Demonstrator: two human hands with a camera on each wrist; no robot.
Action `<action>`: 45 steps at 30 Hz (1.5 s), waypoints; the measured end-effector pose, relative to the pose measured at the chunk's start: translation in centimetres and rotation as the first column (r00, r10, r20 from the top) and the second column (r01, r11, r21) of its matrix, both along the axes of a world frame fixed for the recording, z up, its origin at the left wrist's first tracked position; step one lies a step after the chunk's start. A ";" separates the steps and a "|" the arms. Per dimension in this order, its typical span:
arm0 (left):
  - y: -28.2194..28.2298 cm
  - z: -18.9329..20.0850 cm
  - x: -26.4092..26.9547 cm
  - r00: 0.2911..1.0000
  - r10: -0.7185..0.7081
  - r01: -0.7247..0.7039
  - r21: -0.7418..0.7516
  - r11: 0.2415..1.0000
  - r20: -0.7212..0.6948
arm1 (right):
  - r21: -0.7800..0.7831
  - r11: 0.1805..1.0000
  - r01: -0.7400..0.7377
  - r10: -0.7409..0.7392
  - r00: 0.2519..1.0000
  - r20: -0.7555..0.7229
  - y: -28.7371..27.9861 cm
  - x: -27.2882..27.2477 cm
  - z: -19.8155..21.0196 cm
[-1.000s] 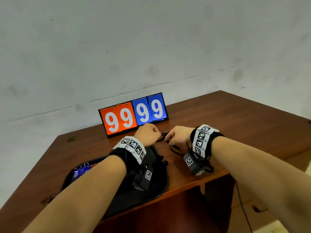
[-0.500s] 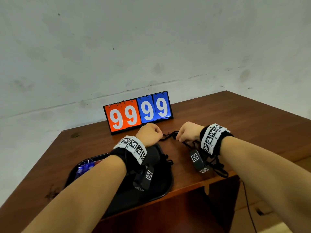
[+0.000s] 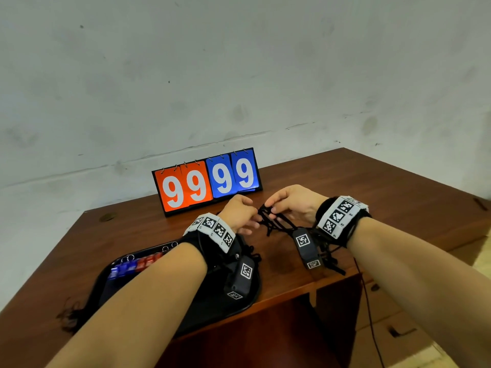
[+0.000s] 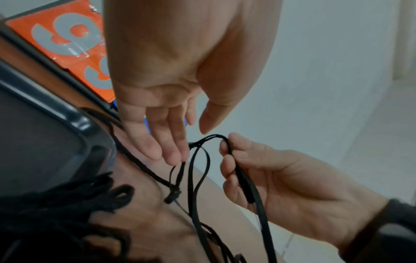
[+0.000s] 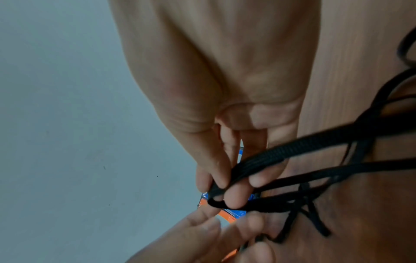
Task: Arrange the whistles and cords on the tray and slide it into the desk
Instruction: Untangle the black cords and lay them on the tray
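A black cord (image 3: 276,221) hangs in loops above the desk in front of the scoreboard. My right hand (image 3: 271,208) grips its top loop with curled fingers, seen close in the right wrist view (image 5: 225,186) on the cord (image 5: 292,149). My left hand (image 3: 252,224) is just left of it, with straight fingers (image 4: 178,156) touching a thin strand of the cord (image 4: 195,178) and the thumb apart. The black tray (image 3: 258,286) lies under my left forearm and holds blue whistles (image 3: 122,269), red whistles (image 3: 148,260) and a heap of black cords (image 4: 78,194).
An orange and blue scoreboard (image 3: 207,181) reading 99 99 stands at the back of the brown desk (image 3: 372,187). More black cord trails over the front edge under my right wrist (image 3: 334,264). Drawers (image 3: 398,330) sit lower right. A dark tangle (image 3: 69,314) lies at the left.
Both hands have risen off the desk and the right has moved towards the left. The cord is lifted with the right hand. My left hand has gone from a fist to straight fingers.
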State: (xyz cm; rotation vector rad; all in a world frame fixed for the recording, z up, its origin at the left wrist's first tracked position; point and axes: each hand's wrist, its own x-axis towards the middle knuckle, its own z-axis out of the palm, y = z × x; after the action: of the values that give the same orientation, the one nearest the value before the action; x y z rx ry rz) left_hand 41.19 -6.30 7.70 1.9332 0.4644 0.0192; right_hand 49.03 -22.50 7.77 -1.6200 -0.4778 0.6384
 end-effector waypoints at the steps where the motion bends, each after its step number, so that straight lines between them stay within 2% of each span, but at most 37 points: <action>1: 0.1 -0.2 0.2 1.000 0.015 -0.015 0.016 1.000 -0.011 | 0.015 1.000 0.001 -0.001 1.000 0.003 -0.1 -0.1 0.1; 6: 1.0 -1.1 1.0 1.000 -0.014 0.020 0.390 0.921 -0.018 | 0.119 0.993 0.009 -0.004 0.999 -0.041 -0.8 -0.1 0.9; 12: 0.2 -1.1 1.3 0.976 -0.213 0.207 0.471 0.858 -0.040 | 0.228 0.973 0.037 -0.011 0.993 -0.115 -1.8 0.4 1.1; 16: -0.7 -1.1 1.8 0.968 -0.252 0.226 0.473 0.852 -0.007 | 0.250 0.964 0.094 -0.068 0.992 -0.108 -2.5 0.6 1.1; 19: -0.8 -1.1 2.0 0.965 -0.264 0.235 0.425 0.874 0.008 | 0.209 0.956 0.207 -0.200 0.978 -0.055 -3.1 1.2 0.7; 23: -0.3 -1.0 1.9 0.971 -0.223 0.179 0.356 0.917 0.085 | 0.064 0.920 0.386 -0.391 0.915 0.096 -4.4 2.3 -0.6; 28: 0.5 -0.9 1.3 0.976 -0.173 0.125 0.308 0.943 0.134 | 0.004 0.843 0.537 -0.532 0.834 0.144 -5.5 3.2 -2.2; 32: 0.6 -0.7 1.3 0.982 -0.106 0.056 0.295 0.954 0.158 | -0.088 0.827 0.556 -0.537 0.826 0.172 -5.9 3.6 -3.1; 36: 1.0 -0.4 1.4 0.979 0.026 -0.070 0.212 0.975 0.202 | -0.165 0.784 0.598 -0.565 0.798 0.209 -6.1 3.7 -3.6; 39: 1.5 -0.3 1.5 0.973 0.070 -0.111 0.176 0.978 0.222 | -0.214 0.769 0.602 -0.557 0.796 0.239 -6.6 3.6 -3.7; 41: 1.6 -0.2 1.4 0.972 0.071 -0.110 0.166 0.980 0.226 | -0.255 0.783 0.568 -0.505 0.819 0.273 -6.7 3.5 -3.7; 45: 1.1 0.2 1.1 0.978 0.010 -0.040 0.142 0.989 0.211 | -0.292 0.847 0.445 -0.304 0.855 0.421 -5.5 2.9 -3.3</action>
State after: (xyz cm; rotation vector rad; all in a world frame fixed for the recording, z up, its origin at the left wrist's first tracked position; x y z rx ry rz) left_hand 42.34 -5.20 7.86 2.0415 0.3540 0.2780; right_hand 51.97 -27.98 4.50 -2.1509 -0.2843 0.1242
